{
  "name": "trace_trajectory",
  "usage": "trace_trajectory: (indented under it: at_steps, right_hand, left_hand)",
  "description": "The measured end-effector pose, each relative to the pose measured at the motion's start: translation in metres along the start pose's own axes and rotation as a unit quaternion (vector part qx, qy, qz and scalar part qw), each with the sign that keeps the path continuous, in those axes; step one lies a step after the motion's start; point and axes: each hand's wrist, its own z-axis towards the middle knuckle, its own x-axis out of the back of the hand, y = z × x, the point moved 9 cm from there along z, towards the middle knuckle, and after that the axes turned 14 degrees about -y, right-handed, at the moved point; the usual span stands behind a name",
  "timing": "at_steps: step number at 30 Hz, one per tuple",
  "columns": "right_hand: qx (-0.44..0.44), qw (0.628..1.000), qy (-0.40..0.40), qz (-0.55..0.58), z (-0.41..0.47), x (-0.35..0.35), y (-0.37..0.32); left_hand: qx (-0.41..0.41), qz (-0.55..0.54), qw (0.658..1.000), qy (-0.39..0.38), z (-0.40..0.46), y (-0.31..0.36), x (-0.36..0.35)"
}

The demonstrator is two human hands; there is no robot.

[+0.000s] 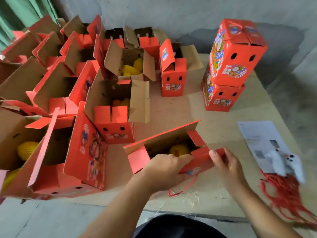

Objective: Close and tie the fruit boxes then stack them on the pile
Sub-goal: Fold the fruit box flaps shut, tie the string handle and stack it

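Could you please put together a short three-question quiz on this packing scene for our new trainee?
1. True or false: the pile at the far right holds two closed boxes.
2. Which flap does the right hand hold on the open box? A) the near red flap B) the far long flap
3. What lies at the right edge of the table, partly under a white object?

Key
1. True.
2. A; the left hand rests at the box's near edge too, its grip unclear.
3. A bundle of red strings.
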Motion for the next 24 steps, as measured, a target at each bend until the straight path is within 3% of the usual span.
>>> trace_trajectory:
  at_steps: [3, 6, 9, 11, 13, 15, 16, 20, 22, 24]
  right_hand:
    - [0.042, 0.999, 0.021, 0.001, -0.026, 0.045, 0.02]
    - [0.038, 0.998, -0.038, -0.016, -0.03, 0.068, 0.045]
    - [0.054, 0.988, -0.117, -0.09, -0.027, 0.068, 0.06]
    - [0.078, 0.979, -0.161, -0.099, -0.024, 0.061, 0.063]
    - [0.067, 0.975, -0.198, -0.073, -0.017, 0.058, 0.07]
    - [0.057, 0.973, -0.218, -0.049, -0.01, 0.057, 0.075]
    - [0.063, 0.973, -0.216, -0.047, -0.006, 0.057, 0.074]
    - [0.068, 0.986, -0.153, -0.013, -0.001, 0.058, 0.07]
    - [0.06, 0.992, -0.109, 0.035, 0.0, 0.058, 0.068]
    - [0.058, 0.994, -0.071, 0.062, 0.0, 0.055, 0.063]
  left_hand:
    - [-0.064, 0.08, 0.995, -0.012, 0.037, 0.039, 0.0]
    - [-0.066, 0.063, 0.996, -0.004, 0.061, 0.054, 0.004]
    - [-0.002, -0.084, 0.993, 0.087, 0.05, 0.026, 0.025]
    - [0.069, -0.192, 0.976, 0.07, 0.032, -0.021, 0.016]
    - [0.086, -0.347, 0.934, 0.005, 0.011, -0.052, -0.006]
    - [0.082, -0.469, 0.879, 0.033, -0.002, -0.063, -0.017]
    - [0.085, -0.486, 0.868, 0.06, -0.003, -0.063, -0.019]
    - [0.151, -0.37, 0.895, 0.199, -0.002, -0.061, -0.027]
    - [0.207, -0.328, 0.876, 0.286, -0.012, -0.067, -0.031]
    - [0.233, -0.331, 0.854, 0.326, -0.015, -0.068, -0.039]
